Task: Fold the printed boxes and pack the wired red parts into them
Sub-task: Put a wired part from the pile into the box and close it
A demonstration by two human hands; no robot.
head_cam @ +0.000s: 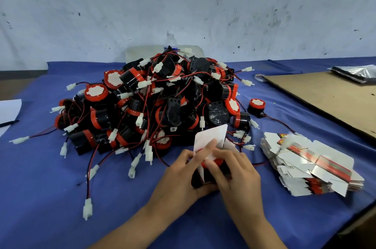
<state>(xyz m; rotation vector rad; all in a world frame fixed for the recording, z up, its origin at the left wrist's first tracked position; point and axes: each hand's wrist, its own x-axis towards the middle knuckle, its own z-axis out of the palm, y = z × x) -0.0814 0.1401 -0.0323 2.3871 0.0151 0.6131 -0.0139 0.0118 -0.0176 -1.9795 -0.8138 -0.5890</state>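
A big heap of black-and-red wired parts [154,102] with white connectors covers the middle of the blue cloth [50,187]. In front of it, both hands work on one printed box [211,137] whose white flap stands up. My left hand [183,175] grips the box from the left and below, forefinger stretched along the flap. My right hand [234,171] curls over the box's right side, fingers pressing on it. A red part [218,161] shows inside the box between the fingers. A stack of flat printed boxes [311,163] lies to the right.
A single wired red part [256,106] sits apart, right of the heap. A cardboard sheet [329,98] with a grey bag lies at the far right. A water bottle [171,41] stands behind the heap. White paper and a pen [9,114] are at the left edge.
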